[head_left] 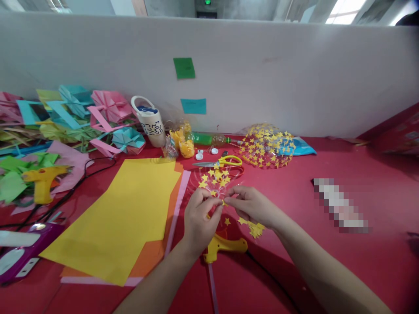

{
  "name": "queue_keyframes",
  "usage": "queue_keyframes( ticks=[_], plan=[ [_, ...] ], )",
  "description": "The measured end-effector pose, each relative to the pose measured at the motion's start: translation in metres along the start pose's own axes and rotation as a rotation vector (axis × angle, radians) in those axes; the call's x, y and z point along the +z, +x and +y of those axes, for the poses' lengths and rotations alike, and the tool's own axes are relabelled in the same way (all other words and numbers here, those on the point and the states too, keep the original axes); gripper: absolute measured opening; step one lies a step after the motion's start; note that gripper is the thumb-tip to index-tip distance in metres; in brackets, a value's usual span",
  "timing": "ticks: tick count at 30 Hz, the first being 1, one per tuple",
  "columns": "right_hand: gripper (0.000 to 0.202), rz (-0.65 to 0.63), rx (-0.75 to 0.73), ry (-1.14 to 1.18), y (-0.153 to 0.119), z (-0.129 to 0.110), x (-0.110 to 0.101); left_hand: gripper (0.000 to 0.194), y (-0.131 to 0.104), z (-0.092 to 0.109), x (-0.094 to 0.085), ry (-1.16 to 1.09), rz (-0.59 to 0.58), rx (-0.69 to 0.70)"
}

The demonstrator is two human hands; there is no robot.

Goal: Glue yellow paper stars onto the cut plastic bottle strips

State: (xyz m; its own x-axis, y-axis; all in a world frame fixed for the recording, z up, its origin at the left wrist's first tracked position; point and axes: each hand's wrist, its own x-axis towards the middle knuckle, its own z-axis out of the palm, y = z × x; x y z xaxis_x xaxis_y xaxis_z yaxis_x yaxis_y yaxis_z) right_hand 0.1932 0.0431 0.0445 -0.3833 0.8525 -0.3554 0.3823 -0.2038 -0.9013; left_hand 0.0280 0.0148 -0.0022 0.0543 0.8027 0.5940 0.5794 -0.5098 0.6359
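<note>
My left hand (202, 218) is closed at the near edge of a clear plastic piece with thin splayed strips (214, 185), dotted with yellow stars. Facing it, my right hand (252, 205) pinches a small yellow star (224, 202) where the fingertips of both hands nearly meet. Under my hands lies a yellow glue gun (229, 245), partly covered by my left hand, with a glue stick (212, 283) protruding toward me. Loose yellow stars (255, 228) lie below my right hand. Just beyond the plastic piece are yellow-handled scissors (231, 161) and a red handle (237, 172).
Yellow paper sheets (121, 213) lie left over orange and pink ones. Farther left are another glue gun (44, 181), a purple tool (32, 248) and folded paper flowers (111, 104). At the back stand a white tumbler (152, 126) and a star-covered clear dome (268, 146).
</note>
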Motion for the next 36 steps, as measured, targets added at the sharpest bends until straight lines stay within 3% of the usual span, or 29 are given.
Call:
queue_keyframes(
  ticks=[11,17,21,27,33,36],
  plan=[
    [0.023,0.171,-0.099,-0.054,-0.009,-0.006,-0.015,0.007,0.004,-0.002,-0.008,0.054,0.031,-0.083],
    [0.021,0.309,-0.165,-0.243,-0.015,-0.006,-0.019,0.003,0.005,-0.006,-0.016,0.088,0.027,-0.042],
    [0.021,0.321,-0.179,-0.373,-0.026,-0.004,-0.029,0.005,0.005,-0.007,-0.021,0.087,-0.006,-0.007],
    [0.020,0.327,-0.148,-0.611,-0.027,0.034,-0.043,0.007,0.005,-0.008,-0.023,0.056,-0.049,0.032],
    [0.015,0.454,-0.116,-0.873,-0.013,0.076,-0.051,0.008,0.006,-0.010,-0.027,0.032,0.054,0.097],
    [0.015,0.463,-0.146,-0.923,-0.007,0.085,-0.049,0.009,0.007,-0.011,-0.027,-0.014,0.128,0.039]
  ],
)
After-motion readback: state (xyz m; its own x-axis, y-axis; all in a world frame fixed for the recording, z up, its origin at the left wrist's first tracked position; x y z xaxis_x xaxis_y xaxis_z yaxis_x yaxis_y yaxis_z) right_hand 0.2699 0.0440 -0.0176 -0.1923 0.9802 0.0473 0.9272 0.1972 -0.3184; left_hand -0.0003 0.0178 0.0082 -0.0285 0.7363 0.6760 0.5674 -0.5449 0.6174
